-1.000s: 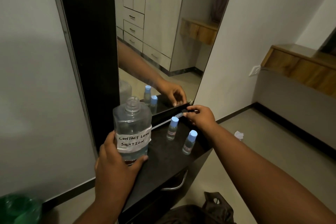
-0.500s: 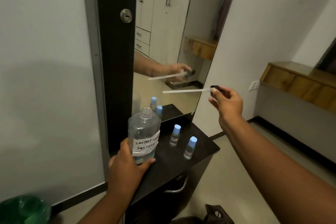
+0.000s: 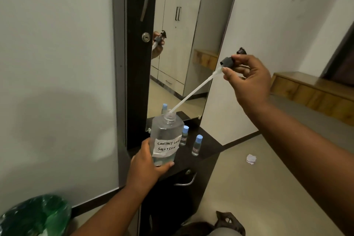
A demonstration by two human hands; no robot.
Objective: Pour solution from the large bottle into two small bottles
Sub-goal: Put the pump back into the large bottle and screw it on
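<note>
Large bottle (image 3: 166, 140): gripped by left hand (image 3: 147, 163), labelled, uncapped. Pump head (image 3: 228, 62): pinched by right hand (image 3: 247, 80), its dip tube (image 3: 193, 93) tip at the neck. Two small bottles (image 3: 197, 144) (blue-capped) just beyond left hand. Risk: tube likely drips or misses the neck.

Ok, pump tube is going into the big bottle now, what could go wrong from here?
1. The pump tube enters the large bottle at a steep slant with only its tip at the neck; it could catch the rim or bend.
2. The left hand grips the bottle low, so a sideways push might tip it.
3. The two small bottles stand close by and could be knocked.
</note>
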